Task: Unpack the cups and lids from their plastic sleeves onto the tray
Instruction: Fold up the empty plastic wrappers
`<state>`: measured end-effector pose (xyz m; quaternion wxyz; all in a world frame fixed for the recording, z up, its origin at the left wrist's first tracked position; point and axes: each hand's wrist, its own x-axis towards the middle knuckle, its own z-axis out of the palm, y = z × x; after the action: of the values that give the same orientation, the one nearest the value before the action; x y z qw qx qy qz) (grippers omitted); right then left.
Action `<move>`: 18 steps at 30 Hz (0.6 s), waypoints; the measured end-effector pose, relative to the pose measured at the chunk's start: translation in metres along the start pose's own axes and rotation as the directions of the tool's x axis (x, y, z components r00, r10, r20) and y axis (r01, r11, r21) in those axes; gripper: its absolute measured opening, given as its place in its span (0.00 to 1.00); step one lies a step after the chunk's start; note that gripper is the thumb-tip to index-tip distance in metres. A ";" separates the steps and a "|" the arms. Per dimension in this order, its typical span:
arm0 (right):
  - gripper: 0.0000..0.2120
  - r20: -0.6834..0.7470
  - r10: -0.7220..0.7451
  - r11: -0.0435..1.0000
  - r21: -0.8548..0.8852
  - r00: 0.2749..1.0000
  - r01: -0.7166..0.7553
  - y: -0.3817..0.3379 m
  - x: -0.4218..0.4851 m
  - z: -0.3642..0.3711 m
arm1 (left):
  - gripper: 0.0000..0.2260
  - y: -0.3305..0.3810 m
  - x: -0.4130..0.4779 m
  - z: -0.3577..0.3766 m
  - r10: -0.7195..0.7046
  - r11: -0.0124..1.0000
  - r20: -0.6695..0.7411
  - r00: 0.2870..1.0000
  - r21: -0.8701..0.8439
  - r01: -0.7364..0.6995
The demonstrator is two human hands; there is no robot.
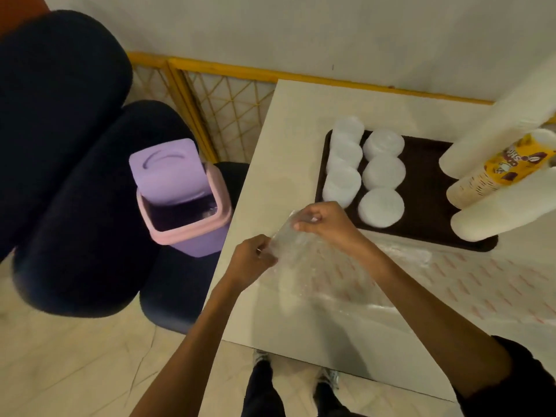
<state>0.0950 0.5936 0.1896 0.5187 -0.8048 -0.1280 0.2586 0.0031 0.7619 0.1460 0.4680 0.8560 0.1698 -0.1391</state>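
Head view, looking down, and both hands are on a clear plastic sleeve (288,240) held just above the near left part of the table (301,115): the left hand (252,260) pinches its near edge, the right hand (328,222) has fingers curled round the far end, and the two are close together with only the film between them. It looks empty from here, though the glare makes that hard to swear to. This will be feather-light, limp and slippery stuff, apt to crumple and cling, so my call is to bunch it in the fist rather than trust a fingertip pinch. The tray (421,203) sits further along to the right, dark brown, with six low stacks of white lids (380,207) in two rows on its left half and tall stacks of cups (493,176) crowding its right end, one printed yellow, the rest plain. Those towers look tippy to me; take them low down. Another film wrapper (466,284) with red markings lies flat on the near right of the pale, smooth tabletop. Off the table's left edge stands a lilac bin (180,203), its flap tilted open, handy for the waste. Dark padded seats (75,176) fill the left, a yellow lattice rail (228,115) runs along the far wall, and the floor (75,356) is pale tile.
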 end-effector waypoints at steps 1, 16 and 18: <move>0.07 0.002 -0.025 0.999 -0.041 1.000 0.025 -0.005 0.010 0.011 | 0.05 -0.007 0.004 -0.007 -0.014 0.999 -0.054 0.998 0.033 0.016; 0.12 0.063 -0.237 0.901 -0.358 0.969 0.244 -0.064 0.128 0.153 | 0.07 -0.081 0.077 -0.118 0.206 0.975 -0.562 0.801 0.187 -0.119; 0.11 0.070 -0.275 0.879 -0.387 0.959 0.280 -0.062 0.140 0.166 | 0.05 -0.092 0.086 -0.128 0.203 0.976 -0.572 0.795 0.180 -0.119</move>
<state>0.1243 0.8141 0.1513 0.3776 -0.8640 -0.2943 0.1560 0.0525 0.9304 0.1096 0.3440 0.8977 0.2228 0.1615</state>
